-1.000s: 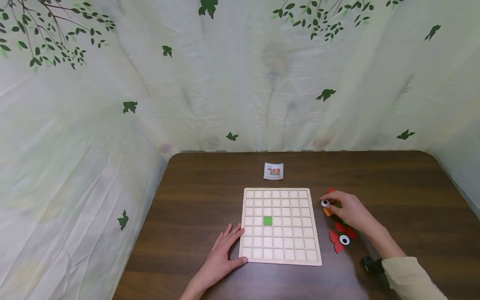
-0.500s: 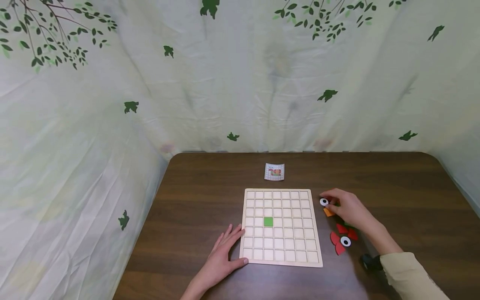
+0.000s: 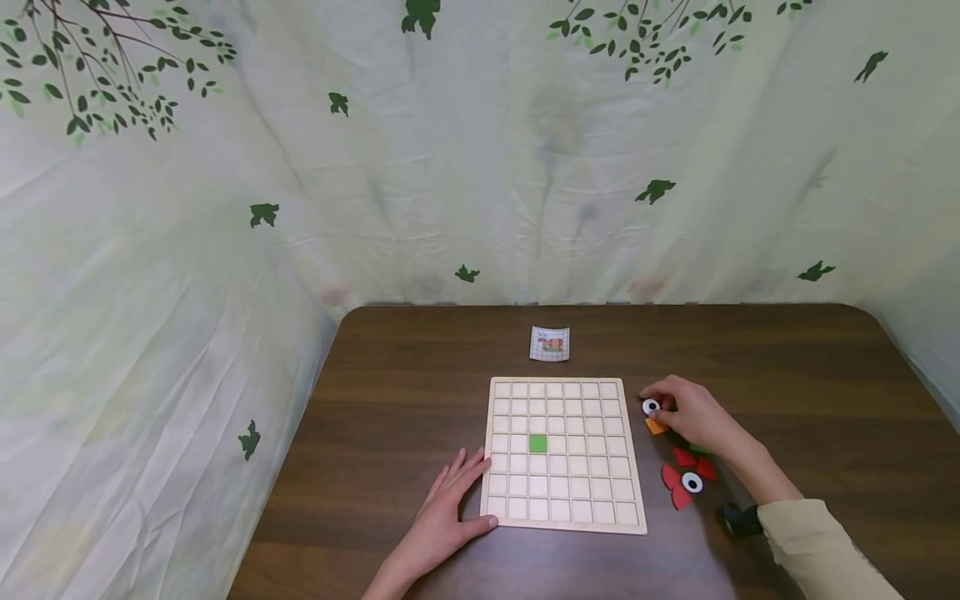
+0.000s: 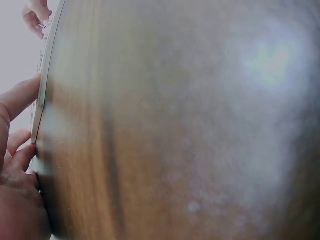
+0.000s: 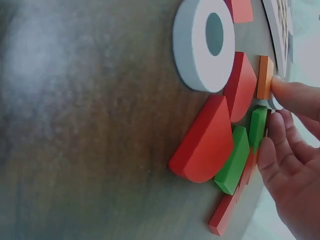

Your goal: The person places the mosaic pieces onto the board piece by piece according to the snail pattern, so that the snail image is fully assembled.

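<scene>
My left hand rests by the left edge of the pale gridded board. Its spread fingers touch that edge, and its thumb lies at the near-left corner. One green square tile sits in a cell of the board. Right of the board, my right hand pinches a white disc with a black centre between thumb and forefinger, low over the table. An orange block lies just beside the thumb. Green blocks lie under the hand, partly hidden in the head view.
Red petal-shaped blocks and a second white disc with a black centre lie near my right forearm. A small printed picture card lies beyond the board on the brown table. Patterned cloth hangs behind.
My right hand and the pinched disc have shifted only slightly. A red piece seen beyond the fingers earlier is no longer visible. My left hand stays at the board's edge.
</scene>
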`<state>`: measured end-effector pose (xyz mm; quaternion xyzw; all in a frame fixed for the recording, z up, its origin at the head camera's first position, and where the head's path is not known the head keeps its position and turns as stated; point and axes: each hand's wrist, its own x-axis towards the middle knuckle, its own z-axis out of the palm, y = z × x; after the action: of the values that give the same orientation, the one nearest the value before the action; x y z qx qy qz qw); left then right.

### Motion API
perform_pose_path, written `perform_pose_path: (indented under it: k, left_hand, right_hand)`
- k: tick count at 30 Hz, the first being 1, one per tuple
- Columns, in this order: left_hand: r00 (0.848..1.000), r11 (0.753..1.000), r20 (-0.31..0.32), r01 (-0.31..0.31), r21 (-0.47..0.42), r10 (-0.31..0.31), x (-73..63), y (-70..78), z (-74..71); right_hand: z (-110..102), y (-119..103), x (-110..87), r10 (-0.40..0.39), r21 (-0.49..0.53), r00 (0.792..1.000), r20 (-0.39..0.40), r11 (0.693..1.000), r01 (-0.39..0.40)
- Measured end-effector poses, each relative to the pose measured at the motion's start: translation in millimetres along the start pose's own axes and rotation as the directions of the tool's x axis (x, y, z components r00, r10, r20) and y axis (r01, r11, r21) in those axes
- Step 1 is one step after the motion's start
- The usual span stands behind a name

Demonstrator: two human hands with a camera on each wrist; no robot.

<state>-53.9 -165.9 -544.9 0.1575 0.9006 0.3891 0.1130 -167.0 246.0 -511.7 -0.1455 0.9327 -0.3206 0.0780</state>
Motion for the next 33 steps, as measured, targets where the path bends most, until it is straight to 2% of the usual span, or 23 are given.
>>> perform_pose_path:
  k: [8,15,24,33]
  left_hand:
    - [1.0,1.0,0.002,0.001,0.0,-0.001,-0.7,-0.6,-0.4]
    - [1.0,1.0,-0.001,0.005,0.006,-0.005,-0.7,-1.3,0.0]
    - [1.0,1.0,-0.002,-0.004,-0.004,0.004,-1.0,0.4,-0.5]
    - [1.0,1.0,-0.009,-0.014,0.002,0.014,-0.6,-1.7,0.5]
  right_hand:
    - [3,2,-4.9,-0.025,-0.03,0.997,-0.068,0.999,0.023]
    - [4,0,-6.4,0.007,0.008,0.996,-0.093,1.0,-0.007]
    - [13,-21,-1.1,0.045,0.078,0.995,-0.085,0.996,-0.039]
    - [32,-47,12.1,-0.012,0.141,0.998,-0.062,0.99,0.021]
